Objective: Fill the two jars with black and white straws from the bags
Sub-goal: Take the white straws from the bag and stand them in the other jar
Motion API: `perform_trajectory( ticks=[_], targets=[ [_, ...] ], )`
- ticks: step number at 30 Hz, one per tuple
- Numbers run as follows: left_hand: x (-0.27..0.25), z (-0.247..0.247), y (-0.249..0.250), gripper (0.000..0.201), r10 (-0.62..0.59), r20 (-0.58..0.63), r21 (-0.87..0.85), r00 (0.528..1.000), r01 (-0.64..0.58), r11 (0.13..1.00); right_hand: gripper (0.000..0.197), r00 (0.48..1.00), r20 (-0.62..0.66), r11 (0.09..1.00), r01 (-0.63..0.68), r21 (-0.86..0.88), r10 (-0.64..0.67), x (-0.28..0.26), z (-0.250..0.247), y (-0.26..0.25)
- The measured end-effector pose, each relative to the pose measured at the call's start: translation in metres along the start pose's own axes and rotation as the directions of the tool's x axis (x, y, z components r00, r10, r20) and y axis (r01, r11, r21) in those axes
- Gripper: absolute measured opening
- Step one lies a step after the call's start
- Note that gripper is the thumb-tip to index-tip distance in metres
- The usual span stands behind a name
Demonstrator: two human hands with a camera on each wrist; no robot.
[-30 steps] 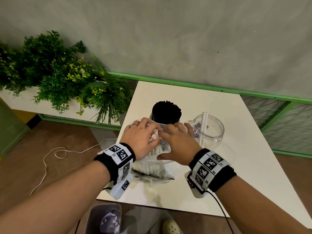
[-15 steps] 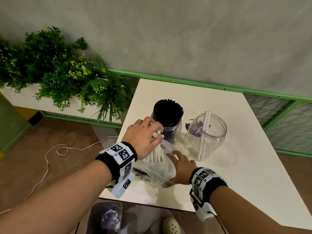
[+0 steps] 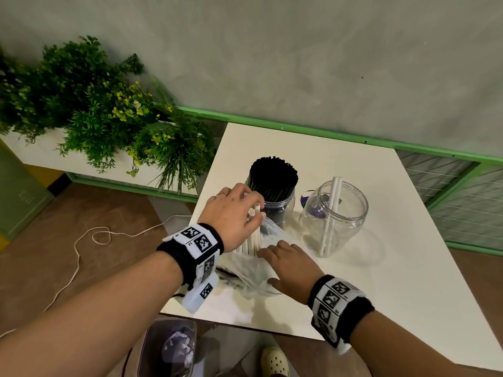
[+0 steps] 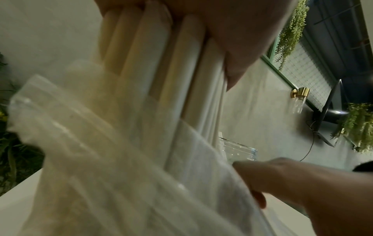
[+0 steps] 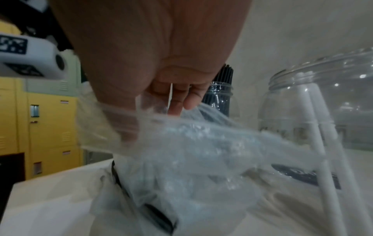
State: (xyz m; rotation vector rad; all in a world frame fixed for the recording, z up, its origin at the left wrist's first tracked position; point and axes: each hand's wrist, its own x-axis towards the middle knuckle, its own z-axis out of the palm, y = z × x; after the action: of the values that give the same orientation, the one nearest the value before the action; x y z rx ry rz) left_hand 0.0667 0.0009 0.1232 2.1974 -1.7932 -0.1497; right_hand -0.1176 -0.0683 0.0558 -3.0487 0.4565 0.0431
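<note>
My left hand point(image 3: 234, 213) grips a bundle of white straws point(image 3: 251, 235) near their tops, their lower ends still inside a clear plastic bag point(image 3: 253, 270). In the left wrist view the white straws point(image 4: 167, 76) run down from my fingers into the bag point(image 4: 121, 183). My right hand point(image 3: 288, 265) grasps the bag's plastic point(image 5: 191, 143) and holds it down on the table. A jar packed with black straws point(image 3: 273, 178) stands just behind my left hand. To its right a clear jar point(image 3: 336, 216) holds two white straws point(image 3: 330, 213).
The white table point(image 3: 381, 268) has its front edge close to me. A planter of green foliage point(image 3: 109, 118) stands to the left. A bin point(image 3: 168, 346) sits on the floor below the edge, and a white cord point(image 3: 81, 240) lies on the floor.
My left hand has lifted the white straws partway out of the bag. My right hand has dropped from the bag's mouth to its lower part, holding it down.
</note>
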Motion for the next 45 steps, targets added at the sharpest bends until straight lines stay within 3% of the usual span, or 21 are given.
perform_trajectory(
  ticks=[3,5,8,11,13,17,19,21,23,25,29,32,35,37,39,41,43,45],
  targets=[
    [0.002,-0.002,-0.007,0.025,-0.027,-0.013,-0.030,1.000,0.026,0.999,0.043,0.995,-0.069,0.995,0.066,-0.079,-0.071,-0.010,0.018,0.001],
    [0.002,-0.003,-0.010,0.026,-0.030,-0.016,-0.035,0.999,0.030,0.999,0.052,0.993,-0.092,0.996,0.071,-0.049,-0.076,-0.022,0.039,0.004],
    [0.001,0.000,-0.004,0.027,-0.006,-0.017,-0.032,1.000,0.005,0.999,0.060,0.999,0.031,1.000,0.013,-0.019,-0.012,-0.034,0.060,0.006],
    [0.002,0.004,0.004,0.026,-0.004,-0.033,-0.018,0.999,0.003,1.000,0.033,0.998,0.053,0.990,0.021,-0.140,-0.014,-0.034,0.054,0.001],
    [0.003,0.005,0.003,0.024,-0.017,-0.045,-0.016,0.999,0.016,1.000,0.021,1.000,-0.029,0.983,0.001,-0.183,-0.006,-0.033,0.035,-0.003],
    [0.002,0.007,0.001,0.024,-0.015,-0.054,-0.011,0.998,0.014,1.000,0.025,0.960,-0.279,0.982,-0.039,-0.183,-0.014,-0.026,0.011,0.004],
    [0.001,0.008,0.001,0.024,-0.008,-0.062,-0.001,0.998,0.008,1.000,0.040,0.981,-0.196,0.979,-0.041,-0.198,0.001,-0.021,0.013,0.004],
    [0.001,0.007,0.002,0.024,-0.010,-0.060,-0.004,0.998,0.009,1.000,0.048,0.999,0.012,0.985,-0.034,-0.171,0.037,-0.015,0.012,-0.002],
    [0.000,0.007,0.002,0.025,-0.006,-0.057,-0.004,0.998,0.006,1.000,0.043,0.974,0.204,0.991,-0.079,-0.110,0.101,-0.007,0.009,-0.007],
    [0.000,0.007,0.003,0.027,-0.002,-0.055,-0.002,0.998,0.002,1.000,0.054,0.930,0.324,0.985,-0.163,-0.061,0.174,-0.002,0.008,-0.006],
    [-0.001,0.007,0.003,0.026,-0.012,-0.052,-0.015,0.999,0.011,1.000,0.097,0.892,0.334,0.943,-0.331,0.030,0.303,0.005,0.007,0.004],
    [-0.003,0.007,0.004,0.026,0.009,-0.049,-0.017,0.999,-0.010,1.000,0.124,0.865,0.355,0.874,-0.442,0.202,0.355,0.006,0.015,0.015],
    [-0.004,0.007,0.007,0.026,0.031,-0.032,-0.004,0.999,-0.031,1.000,0.132,0.880,0.338,0.796,-0.455,0.399,0.333,0.007,0.019,0.022],
    [-0.004,0.007,0.007,0.026,0.027,-0.030,-0.001,0.999,-0.027,1.000,0.127,0.875,0.364,0.787,-0.458,0.414,0.319,0.006,0.016,0.024],
    [-0.003,0.008,0.006,0.025,0.002,-0.042,-0.016,0.999,-0.003,1.000,0.111,0.916,0.274,0.877,-0.372,0.304,0.293,0.001,0.010,0.022],
    [-0.001,0.008,0.005,0.025,-0.011,-0.051,-0.024,0.999,0.010,1.000,0.087,0.985,-0.010,0.981,-0.170,0.089,0.171,-0.008,0.006,0.021],
    [0.000,0.008,0.004,0.024,-0.010,-0.049,-0.022,0.999,0.009,1.000,0.079,0.975,-0.217,0.996,-0.067,-0.060,0.052,-0.017,0.005,0.019],
    [0.002,0.007,0.004,0.024,-0.013,-0.049,-0.024,0.999,0.012,1.000,0.089,0.970,-0.236,0.995,-0.074,-0.073,0.055,-0.021,0.010,0.019]
  ],
)
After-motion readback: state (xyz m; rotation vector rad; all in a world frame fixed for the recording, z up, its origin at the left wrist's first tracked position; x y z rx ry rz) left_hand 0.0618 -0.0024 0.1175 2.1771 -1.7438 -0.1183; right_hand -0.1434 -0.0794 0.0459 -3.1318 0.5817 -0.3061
